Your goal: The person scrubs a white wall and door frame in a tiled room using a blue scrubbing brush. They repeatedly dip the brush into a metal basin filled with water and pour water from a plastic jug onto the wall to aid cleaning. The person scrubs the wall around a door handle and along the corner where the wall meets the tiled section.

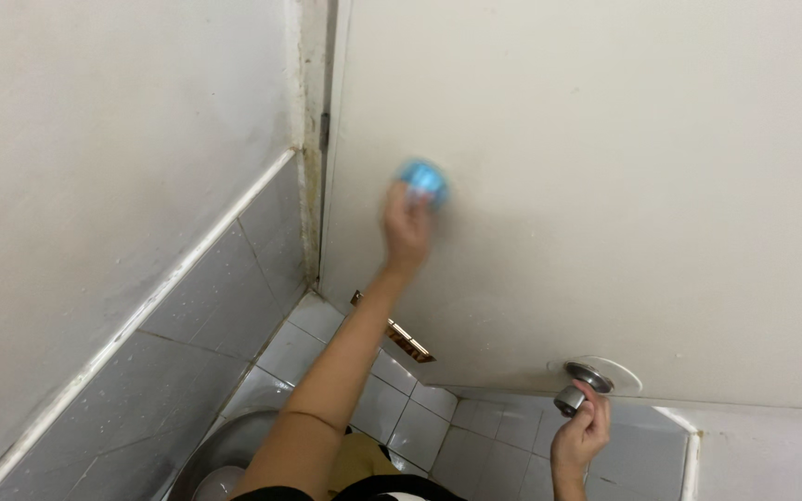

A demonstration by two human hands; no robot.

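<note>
Left hand [407, 223] is pressing a blue sponge [422, 181] on the door [605, 186] mid-frame, right hand [579, 436] is gripping the metal knob [575, 390] lower right.

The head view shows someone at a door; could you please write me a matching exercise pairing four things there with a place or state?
Things:
1. left hand
2. right hand
3. door
4. wall tiles

Descriptions:
A. grey, low on the left wall
B. holds a blurred blue object against the door
C. grips the metal knob
D. pale, plain panel

Pairs: 1-B, 2-C, 3-D, 4-A
</note>
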